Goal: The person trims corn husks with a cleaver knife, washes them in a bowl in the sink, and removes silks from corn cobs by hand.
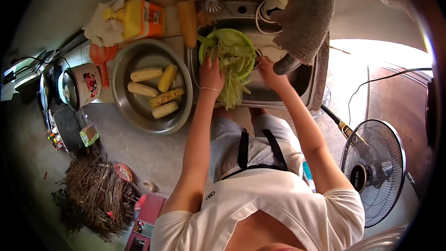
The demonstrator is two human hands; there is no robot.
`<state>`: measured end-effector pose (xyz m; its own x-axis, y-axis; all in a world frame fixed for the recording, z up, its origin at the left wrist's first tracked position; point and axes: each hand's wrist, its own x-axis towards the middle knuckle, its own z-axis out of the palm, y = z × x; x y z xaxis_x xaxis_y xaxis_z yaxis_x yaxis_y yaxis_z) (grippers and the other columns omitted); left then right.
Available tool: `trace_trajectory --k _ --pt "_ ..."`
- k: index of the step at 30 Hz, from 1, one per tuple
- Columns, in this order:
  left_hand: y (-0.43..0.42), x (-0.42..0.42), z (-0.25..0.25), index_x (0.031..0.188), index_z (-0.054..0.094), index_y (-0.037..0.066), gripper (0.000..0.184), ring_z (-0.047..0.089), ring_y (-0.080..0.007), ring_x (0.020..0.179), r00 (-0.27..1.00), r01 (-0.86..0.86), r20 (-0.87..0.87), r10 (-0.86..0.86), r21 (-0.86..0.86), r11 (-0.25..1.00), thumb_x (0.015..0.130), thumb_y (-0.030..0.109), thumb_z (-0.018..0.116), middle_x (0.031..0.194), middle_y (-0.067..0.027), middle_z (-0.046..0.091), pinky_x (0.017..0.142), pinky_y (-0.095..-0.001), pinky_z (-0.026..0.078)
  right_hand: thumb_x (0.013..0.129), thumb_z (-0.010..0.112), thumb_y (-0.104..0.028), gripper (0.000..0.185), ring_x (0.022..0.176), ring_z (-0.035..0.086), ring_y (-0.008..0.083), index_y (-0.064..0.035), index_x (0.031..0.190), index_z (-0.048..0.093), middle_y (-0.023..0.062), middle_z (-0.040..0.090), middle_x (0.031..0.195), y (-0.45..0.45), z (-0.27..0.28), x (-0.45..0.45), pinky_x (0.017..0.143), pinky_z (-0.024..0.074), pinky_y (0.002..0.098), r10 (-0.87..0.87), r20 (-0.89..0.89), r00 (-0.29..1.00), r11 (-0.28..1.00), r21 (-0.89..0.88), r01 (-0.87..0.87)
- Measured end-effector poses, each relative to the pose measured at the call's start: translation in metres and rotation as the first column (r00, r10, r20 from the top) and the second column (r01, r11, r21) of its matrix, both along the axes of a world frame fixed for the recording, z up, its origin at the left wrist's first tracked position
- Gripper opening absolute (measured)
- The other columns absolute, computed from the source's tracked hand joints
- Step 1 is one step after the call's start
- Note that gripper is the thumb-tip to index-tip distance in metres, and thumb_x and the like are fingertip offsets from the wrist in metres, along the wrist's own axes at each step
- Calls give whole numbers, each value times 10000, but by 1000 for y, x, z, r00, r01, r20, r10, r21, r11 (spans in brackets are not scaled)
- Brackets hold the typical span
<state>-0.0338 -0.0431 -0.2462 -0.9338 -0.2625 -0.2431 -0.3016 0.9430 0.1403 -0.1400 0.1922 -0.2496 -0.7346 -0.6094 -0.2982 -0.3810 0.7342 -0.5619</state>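
My left hand [211,74] lies against the left side of a green basin [250,42], fingers stretched over the husks at its rim. Pale green corn husks [230,46] heap up in the basin and hang over its front edge. To the right of the basin is my right hand [273,75], its fingers slightly apart over the metal sink [297,81]; its fingertips are partly hard to make out. Left of the sink, a large metal bowl [123,111] holds several husked corn cobs [147,74].
A yellow-orange jug [141,18] and a red ladle-like scoop [103,56] stand behind the bowl. A grey cloth [309,18] hangs over the sink's right side. A flowered pot [83,84] is at left, a standing fan [374,172] at right, and a twig pile [97,186] on the floor.
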Motion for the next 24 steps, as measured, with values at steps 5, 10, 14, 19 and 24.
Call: trace_trajectory --k 5,10,14,19,24 --pt "18 35 45 1364 339 47 833 462 -390 1180 965 -232 182 188 270 934 766 559 613 1333 -256 398 960 -503 393 837 558 -208 297 896 589 399 -101 1113 538 190 551 1096 82 -97 -15 723 486 487 -82 -167 982 996 24 87" --pt "63 37 9 1425 191 133 991 496 -402 1130 881 -327 425 209 226 918 689 605 657 1261 -253 456 899 -546 407 845 520 -286 360 1090 503 385 -127 1168 521 201 507 1160 49 -107 26 799 477 495 -50 146 988 963 268 10" --pt "67 29 -30 1332 323 234 753 601 -315 964 914 -327 342 219 299 896 708 313 738 1202 -217 511 718 -429 498 838 530 -390 334 954 567 375 -115 1002 623 166 591 1029 50 -114 68 776 475 480 269 -15 963 934 248 -257" --pt "26 -11 -44 1241 428 82 440 604 -194 817 540 -351 599 592 799 -489 850 178 605 983 -104 585 580 -343 516 826 546 -313 250 929 573 363 -113 948 631 164 595 950 63 -80 53 802 462 456 309 253 917 918 172 -357" --pt "15 -52 -77 1332 394 83 467 592 -195 763 337 -328 683 648 730 -599 926 287 504 1065 -113 567 645 -335 507 759 595 -190 197 884 596 323 -99 929 638 140 617 963 71 -59 38 795 462 391 329 443 834 926 22 -376"
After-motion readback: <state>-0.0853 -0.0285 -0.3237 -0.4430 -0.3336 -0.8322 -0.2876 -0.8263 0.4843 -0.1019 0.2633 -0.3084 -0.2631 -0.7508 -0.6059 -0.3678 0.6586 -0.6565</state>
